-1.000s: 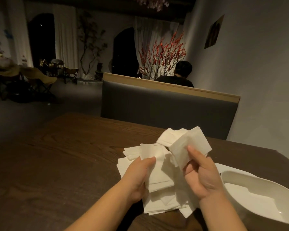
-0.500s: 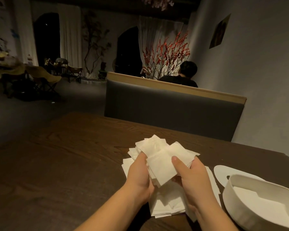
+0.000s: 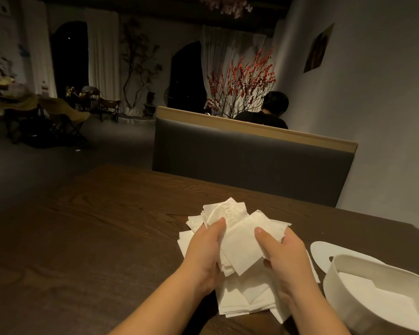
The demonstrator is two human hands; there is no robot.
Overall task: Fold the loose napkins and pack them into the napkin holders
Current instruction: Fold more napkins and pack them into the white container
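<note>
Single head cam, wide-angle, no second view.
Looks forward and down: table close below, hands near at 6 o'clock, booth back at 12, room beyond.

Two bare arms reach up from the bottom edge and come close together. The left hand is curled, with its thumb on top of the napkins and its fingers tucked under them. The right hand grips the same napkins from the other side, thumb pressed flat on top, fingers wrapped below. Both hands are closed on the napkins, near each other but not touching.
</note>
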